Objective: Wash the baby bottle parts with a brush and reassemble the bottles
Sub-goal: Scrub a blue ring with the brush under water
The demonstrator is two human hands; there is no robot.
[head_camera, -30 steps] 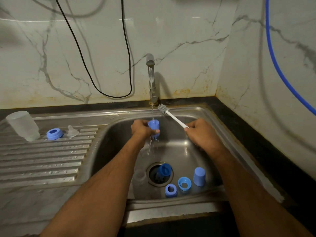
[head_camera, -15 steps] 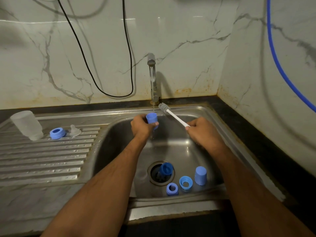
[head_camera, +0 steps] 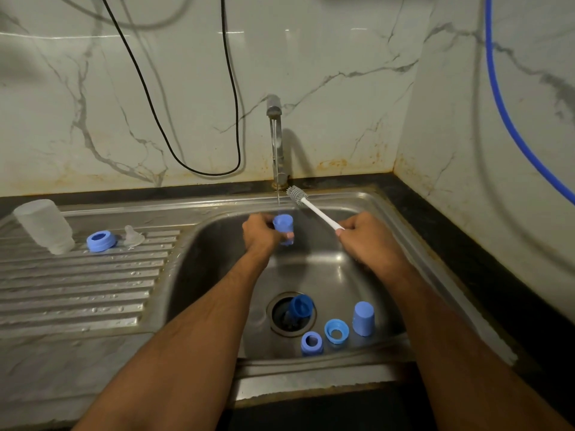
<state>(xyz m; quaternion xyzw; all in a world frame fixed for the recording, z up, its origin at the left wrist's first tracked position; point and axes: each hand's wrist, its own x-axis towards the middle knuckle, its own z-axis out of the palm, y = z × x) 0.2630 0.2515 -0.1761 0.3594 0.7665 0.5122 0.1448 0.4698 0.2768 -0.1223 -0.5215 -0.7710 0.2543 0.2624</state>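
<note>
The left hand (head_camera: 260,234) grips a small blue plastic cap (head_camera: 283,228) mouth-up under the tap's thin stream, while the right hand (head_camera: 365,241) – closed round the white handle – holds the grey-bristled bottle brush (head_camera: 312,208) angled up-left, its head just above and right of the cap's opening.

The sink (head_camera: 382,213) I'm working over is brushed steel, dully shiny and wet. Left of the sink, the ribbed drainboard (head_camera: 77,293) is the same metal, beaded with water. The cap (head_camera: 283,227) in my left hand (head_camera: 259,234) is smooth matt blue plastic. My brush (head_camera: 308,206) has a glossy white plastic handle and grey bristles, perhaps silicone. Behind the sink, the wall (head_camera: 186,88) is polished marble-look tile, rust-stained near its base. The bottle (head_camera: 43,225) looks frosted plastic.
</note>
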